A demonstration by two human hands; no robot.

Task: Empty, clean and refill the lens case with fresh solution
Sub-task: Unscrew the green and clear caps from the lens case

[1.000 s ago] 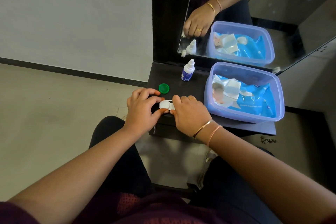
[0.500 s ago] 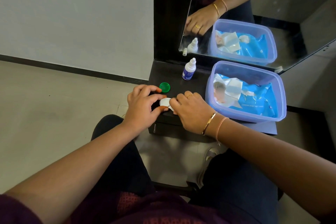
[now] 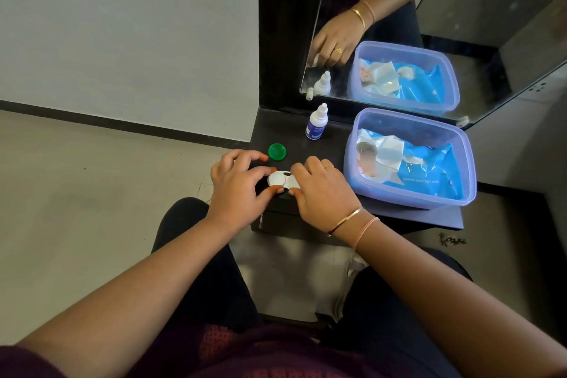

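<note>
A white lens case (image 3: 280,180) lies on the dark table (image 3: 325,144) near its front left edge. My left hand (image 3: 237,182) pinches the case's left well between thumb and forefinger. My right hand (image 3: 322,192) curls over the case's right half and hides it, thumb at its front edge. A loose green cap (image 3: 277,151) lies just behind my left hand. A small white solution bottle (image 3: 317,122) with a blue label stands upright further back, uncapped.
A clear lilac plastic tub (image 3: 411,196) stands at the right, holding a blue wet-wipes pack (image 3: 429,173), crumpled tissue and a small glass. A mirror (image 3: 460,24) leans at the back with a small white cap (image 3: 310,94) at its base. Floor lies left of the table.
My right hand has shifted slightly over the case's right half, and the case's white left well shows more fully. The view has tilted a little.
</note>
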